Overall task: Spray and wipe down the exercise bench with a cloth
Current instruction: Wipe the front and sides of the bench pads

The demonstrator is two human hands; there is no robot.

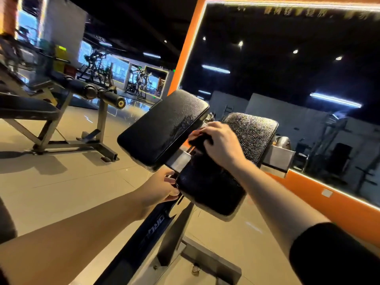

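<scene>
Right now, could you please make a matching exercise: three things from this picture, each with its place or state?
1. right hand
2. left hand
3. left pad

A. touches the near pad's left edge
B. holds a dark cloth between the pads
C. speckled with droplets, no hand on it

Pairs: 1-B, 2-A, 3-C

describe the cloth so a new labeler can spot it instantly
Start at the big orange-framed mirror on the right; in front of it stands a bench with three black pads. Where the pads meet, the right hand grips a dark cloth in its fingers. Unlike the shiny, pebbled pads around it, the cloth is matte, soft and bunched.
</scene>
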